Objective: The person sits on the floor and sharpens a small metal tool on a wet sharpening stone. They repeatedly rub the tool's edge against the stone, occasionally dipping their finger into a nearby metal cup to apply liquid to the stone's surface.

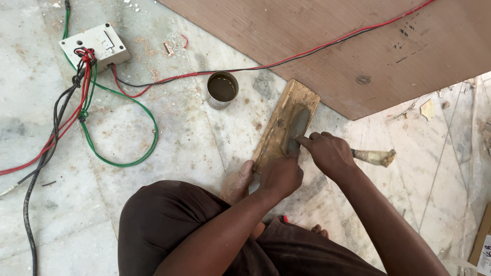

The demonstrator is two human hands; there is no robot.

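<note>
Marble flooring [169, 133], dusty and strewn with wood chips, forms the work surface.

Right hand [330, 153]: closed around a tool with a wrapped handle [376, 157] that sticks out past the wrist; the fingertips press down on the dark stone. The tool's blade is hidden, so its kind cannot be told. Left hand [280, 176]: fingers pressed together, bearing down just beside the right at the near end of the stone.

Sharpening stone [295, 128]: a dark, oblong, wet-looking slab set in a worn wooden block [286, 125] that lies flat and aslant on the floor, steadied at its near corner by a bare foot [236, 181].

Progress, as judged: the stone's face is slick and the block stained with slurry, so work appears well in hand; how much remains cannot be told with the edge hidden.

Surroundings: a small tin of dark liquid [222, 88] near the block's far end; a plywood sheet [332, 46] beyond; a white switch box [94, 46] with red, green and black cables [117, 122] to the left.
</note>
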